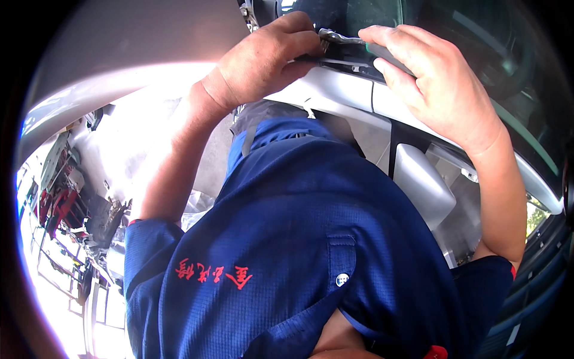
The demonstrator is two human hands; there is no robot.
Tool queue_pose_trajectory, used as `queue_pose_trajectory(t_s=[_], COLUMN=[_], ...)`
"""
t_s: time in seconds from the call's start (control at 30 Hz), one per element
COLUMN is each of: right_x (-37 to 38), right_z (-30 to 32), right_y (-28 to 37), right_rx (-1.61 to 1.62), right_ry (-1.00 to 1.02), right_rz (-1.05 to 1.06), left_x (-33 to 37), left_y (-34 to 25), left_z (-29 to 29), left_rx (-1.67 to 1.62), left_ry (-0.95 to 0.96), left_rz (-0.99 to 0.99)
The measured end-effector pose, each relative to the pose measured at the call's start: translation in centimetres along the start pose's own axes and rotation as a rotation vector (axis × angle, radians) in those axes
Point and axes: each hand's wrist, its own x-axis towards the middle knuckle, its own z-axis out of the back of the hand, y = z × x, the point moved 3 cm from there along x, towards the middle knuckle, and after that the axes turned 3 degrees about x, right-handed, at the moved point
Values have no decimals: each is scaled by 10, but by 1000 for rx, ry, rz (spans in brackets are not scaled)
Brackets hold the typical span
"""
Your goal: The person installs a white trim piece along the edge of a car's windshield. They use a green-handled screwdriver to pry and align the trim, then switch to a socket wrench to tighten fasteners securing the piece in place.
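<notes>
Left hand (263, 57) is pinching the metal tool (341, 37) at the car's window edge (335, 81); right hand (436, 84) fingers are curling over the tool's far end. Best keeping both steady, level.

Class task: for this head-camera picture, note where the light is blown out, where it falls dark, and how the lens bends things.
Head view: glare whitens the area by the left forearm and the workshop floor; the rim falls black; the silver car edge curves with fisheye distortion; the left hand, right hand and blue shirt are evenly lit and fairly sharp.

Blue shirt (311, 239), red embroidery (212, 274); silver car body (335, 90); dark glass (478, 54).
</notes>
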Motion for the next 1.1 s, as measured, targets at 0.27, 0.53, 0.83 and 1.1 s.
queue_pose_trajectory(t_s=[0.27, 0.53, 0.83, 1.1], right_x=[-1, 2, 18, 65], right_z=[-5, 5, 13, 34], right_y=[0, 5, 25, 78], right_rx=[-52, 12, -264, -147], right_ry=[-56, 38, 209, 492], right_rz=[95, 108, 371, -125], left_x=[-6, -6, -1, -8], left_y=[-2, -3, -22, -9], left_z=[5, 12, 19, 12], left_rx=[12, -101, -102, -69], left_ry=[22, 42, 77, 49], left_rz=[43, 34, 156, 71])
